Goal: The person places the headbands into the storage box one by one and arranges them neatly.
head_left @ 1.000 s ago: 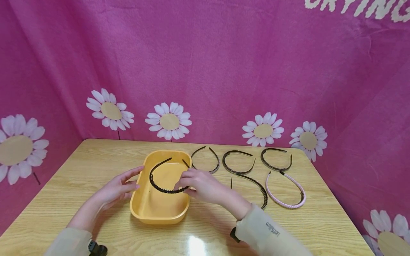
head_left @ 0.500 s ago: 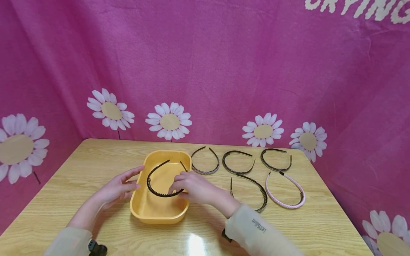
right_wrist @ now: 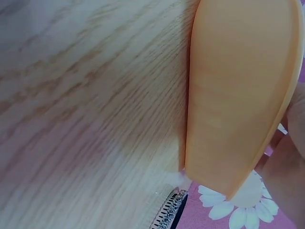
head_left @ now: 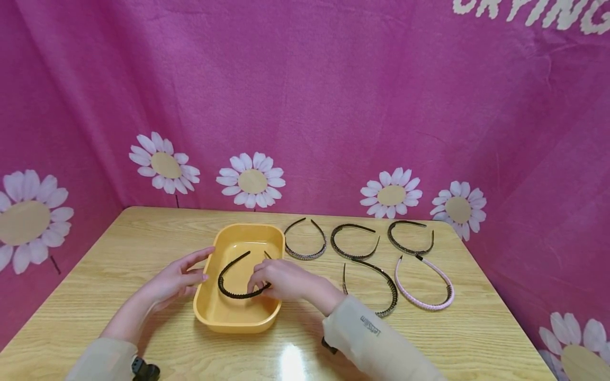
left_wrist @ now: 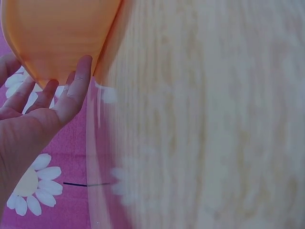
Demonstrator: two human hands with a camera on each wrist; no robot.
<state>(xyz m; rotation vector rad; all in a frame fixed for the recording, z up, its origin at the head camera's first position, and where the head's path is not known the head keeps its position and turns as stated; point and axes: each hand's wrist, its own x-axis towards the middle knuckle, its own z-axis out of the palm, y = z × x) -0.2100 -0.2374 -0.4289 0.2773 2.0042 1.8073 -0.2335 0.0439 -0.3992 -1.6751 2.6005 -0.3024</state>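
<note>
A yellow plastic tub (head_left: 209, 309) stands on the table, left of the middle in the head view. My left hand (head_left: 173, 280) rests at its left side, its loosely extended fingers (left_wrist: 78, 81) against the outer wall in the left wrist view. My right hand (head_left: 278, 278) reaches over the tub's right rim and pinches a black toothed headband (head_left: 233, 295) by its curved part. The headband is inside the tub's outline, its two ends pointing away from me; my fingers cover part of it. In the right wrist view the tub's wall (right_wrist: 233, 105) hides the headband.
Right of the tub, several dark headbands lie on the wooden table (head_left: 457, 338), among them a sparkly one (head_left: 305, 257) near the rim and a larger one (head_left: 393, 291) closer to me. A pink headband (head_left: 426, 306) lies further right. Pink daisy-print cloth (head_left: 314, 132) hangs behind.
My right hand has moved left and down with the black headband, lowering it further into the tub. The left hand and the tub have stayed in place.
</note>
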